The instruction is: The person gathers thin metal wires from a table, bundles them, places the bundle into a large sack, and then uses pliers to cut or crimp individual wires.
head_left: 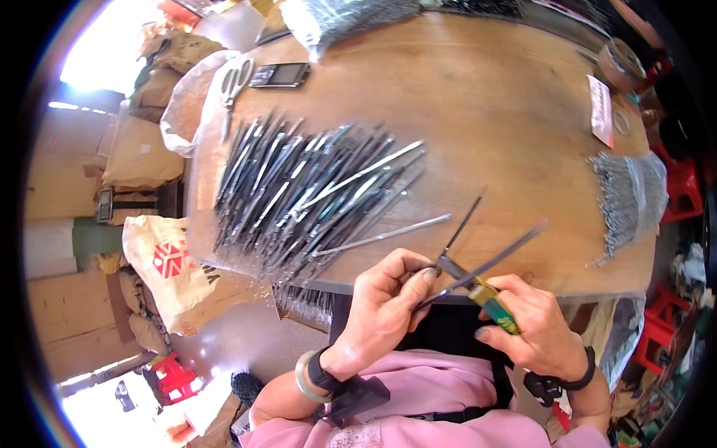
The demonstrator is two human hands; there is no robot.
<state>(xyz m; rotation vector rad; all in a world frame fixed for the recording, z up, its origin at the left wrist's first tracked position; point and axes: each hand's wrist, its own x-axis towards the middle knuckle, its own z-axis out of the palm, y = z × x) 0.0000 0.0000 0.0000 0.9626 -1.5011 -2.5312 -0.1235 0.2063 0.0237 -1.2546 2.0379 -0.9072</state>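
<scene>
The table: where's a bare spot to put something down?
The table has its biggest bare patch right of the pile of dark strips, left of the bagged metal pieces, and beyond the left hand and right hand. It's crowded under the pile and at the far edge, where a clear bag lies.

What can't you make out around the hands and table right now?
All in the head view:
Pile of strips: upper ones hide those underneath.
Dark strip: the left hand hides where it is gripped.
Green-and-yellow tool handle: partly covered by the right hand.
Plastic bag: far end cut off by the top edge.
</scene>
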